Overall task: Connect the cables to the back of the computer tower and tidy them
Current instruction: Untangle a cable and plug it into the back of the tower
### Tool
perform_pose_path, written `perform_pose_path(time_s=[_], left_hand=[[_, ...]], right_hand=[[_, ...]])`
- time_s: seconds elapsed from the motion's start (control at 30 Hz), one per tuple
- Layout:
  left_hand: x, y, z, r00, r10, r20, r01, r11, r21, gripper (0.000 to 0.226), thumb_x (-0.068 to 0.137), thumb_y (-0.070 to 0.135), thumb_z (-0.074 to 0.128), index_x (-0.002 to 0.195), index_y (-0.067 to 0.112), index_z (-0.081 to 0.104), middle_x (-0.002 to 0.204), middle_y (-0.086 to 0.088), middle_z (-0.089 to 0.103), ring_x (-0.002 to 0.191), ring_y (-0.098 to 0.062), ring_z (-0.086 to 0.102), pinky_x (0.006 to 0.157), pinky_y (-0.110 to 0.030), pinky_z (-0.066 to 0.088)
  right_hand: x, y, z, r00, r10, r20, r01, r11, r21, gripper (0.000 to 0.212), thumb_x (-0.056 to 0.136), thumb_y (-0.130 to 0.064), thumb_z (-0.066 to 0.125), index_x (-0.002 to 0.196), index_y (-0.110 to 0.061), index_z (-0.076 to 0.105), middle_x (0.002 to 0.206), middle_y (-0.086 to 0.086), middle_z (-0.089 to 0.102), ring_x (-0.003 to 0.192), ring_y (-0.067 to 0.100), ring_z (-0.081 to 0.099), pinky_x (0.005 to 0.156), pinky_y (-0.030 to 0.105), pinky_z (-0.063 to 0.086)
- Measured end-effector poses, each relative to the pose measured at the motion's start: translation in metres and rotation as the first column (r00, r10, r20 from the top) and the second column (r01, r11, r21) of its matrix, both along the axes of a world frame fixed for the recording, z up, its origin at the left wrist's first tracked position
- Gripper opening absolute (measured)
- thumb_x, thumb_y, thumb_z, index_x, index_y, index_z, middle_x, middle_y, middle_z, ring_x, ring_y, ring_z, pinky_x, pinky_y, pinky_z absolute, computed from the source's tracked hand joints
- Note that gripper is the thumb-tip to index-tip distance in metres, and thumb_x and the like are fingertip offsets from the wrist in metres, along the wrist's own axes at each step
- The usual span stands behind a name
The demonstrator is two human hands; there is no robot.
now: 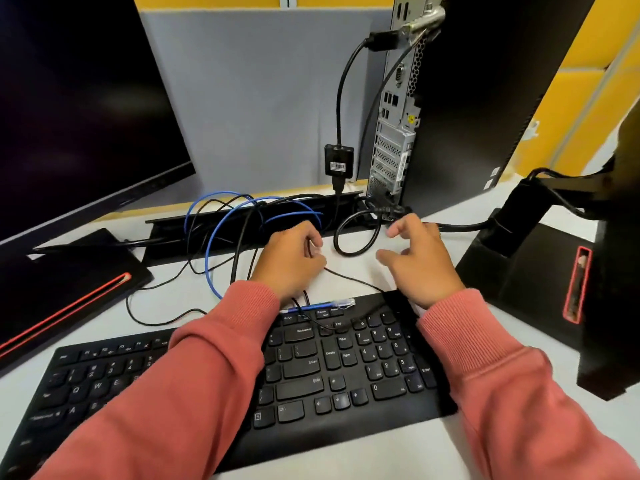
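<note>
The black computer tower (467, 109) stands upright at the back right, its silver rear panel (394, 133) facing me. A black adapter cable (341, 161) hangs from a plug near the panel's top. A thick black power cable (356, 237) loops on the desk below the panel. A blue network cable (211, 258) coils at centre, its clear plug (341, 302) lying on the keyboard's top edge. My left hand (291, 261) is closed around thin black cables (349, 278). My right hand (415, 258) hovers beside it with fingers spread, holding nothing.
A black keyboard (311, 386) lies under my forearms. A large monitor (79, 109) stands at left with its base (69, 289) on the desk. A second monitor's stand (540, 261) is at right. A black cable tray (242, 220) runs along the grey partition.
</note>
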State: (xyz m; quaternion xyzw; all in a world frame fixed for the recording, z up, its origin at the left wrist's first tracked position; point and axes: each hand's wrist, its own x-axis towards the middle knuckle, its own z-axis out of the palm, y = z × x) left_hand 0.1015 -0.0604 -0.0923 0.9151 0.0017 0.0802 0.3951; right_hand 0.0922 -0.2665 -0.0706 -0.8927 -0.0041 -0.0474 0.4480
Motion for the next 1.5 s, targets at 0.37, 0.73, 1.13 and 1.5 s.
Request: perform_pose_path(time_s=[0.37, 0.73, 1.13, 1.5], left_hand=[[-0.001, -0.001, -0.002, 0.981, -0.161, 0.104, 0.134, 0.963, 0.234, 0.065, 0.096, 0.020, 0.060, 0.155, 0.033, 0.036, 0.147, 0.011, 0.044, 0.138, -0.014, 0.029, 0.110, -0.034, 0.020], [0.002, -0.001, -0.004, 0.971, -0.161, 0.179, 0.154, 0.987, 0.053, 0.023, 0.098, 0.025, 0.065, 0.117, 0.037, 0.068, 0.093, 0.018, 0.067, 0.070, -0.007, 0.059, 0.087, -0.028, 0.045], [0.039, -0.006, 0.028, 0.983, -0.052, 0.178, -0.015, 0.935, 0.355, 0.010, 0.099, 0.022, 0.056, 0.109, 0.022, 0.056, 0.099, -0.001, 0.068, 0.093, -0.029, 0.061, 0.082, -0.045, 0.053], [0.042, 0.003, -0.002, 0.971, -0.077, 0.225, 0.050, 0.991, 0.123, 0.045, 0.089, 0.007, 0.074, 0.130, 0.019, 0.061, 0.104, 0.005, 0.063, 0.075, -0.005, 0.064, 0.079, -0.026, 0.057]], right_hand=[[0.024, 0.029, -0.003, 0.999, 0.024, -0.021, -0.010, 0.855, 0.518, 0.063, 0.087, 0.000, 0.072, 0.142, -0.026, 0.055, 0.127, 0.000, 0.060, 0.110, 0.011, 0.056, 0.102, 0.035, 0.050], [0.029, 0.025, -0.014, 0.995, -0.076, -0.060, 0.097, 0.754, 0.649, 0.048, 0.091, -0.006, 0.065, 0.132, -0.029, 0.059, 0.097, -0.005, 0.073, 0.095, 0.013, 0.069, 0.080, 0.025, 0.049], [0.028, 0.025, -0.021, 0.990, -0.141, -0.019, 0.128, 0.825, 0.550, 0.041, 0.080, 0.004, 0.072, 0.102, -0.025, 0.055, 0.103, 0.005, 0.069, 0.096, 0.016, 0.069, 0.098, 0.043, 0.055], [0.030, 0.038, -0.015, 0.985, 0.105, -0.134, -0.104, 0.994, 0.011, 0.069, 0.094, -0.012, 0.060, 0.156, -0.024, 0.033, 0.147, 0.006, 0.050, 0.132, 0.022, 0.050, 0.111, 0.033, 0.038]])
